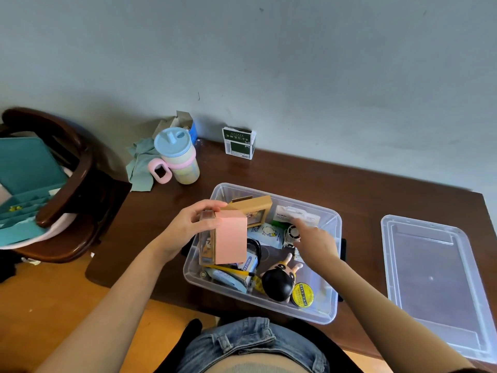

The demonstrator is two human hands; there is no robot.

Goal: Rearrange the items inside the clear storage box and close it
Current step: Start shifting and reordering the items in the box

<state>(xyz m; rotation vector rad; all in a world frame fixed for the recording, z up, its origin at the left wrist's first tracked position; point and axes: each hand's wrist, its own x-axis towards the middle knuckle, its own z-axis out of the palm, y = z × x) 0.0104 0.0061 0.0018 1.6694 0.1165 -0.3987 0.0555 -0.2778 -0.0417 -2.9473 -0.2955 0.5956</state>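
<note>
Storage box (pixel 326 313) sat open on the table (pixel 309 179), near edge toward the person, crammed with a figurine (pixel 279 285), yellow tape roll (pixel 303 294) and packets. Left hand (pixel 185 230) held a pink box (pixel 231 240) over the box's left side, fingers curled round its top. Right hand (pixel 317 242) reached inside, fingers straight, touching a small round fan (pixel 291 232). Lid (pixel 435 281) lay right. Far left stood a pastel cup (pixel 178 157).

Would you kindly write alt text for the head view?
A person's left hand holds a pink box over an open clear storage box of small items while the right hand reaches inside; its lid lies alongside on the wooden table.
</note>
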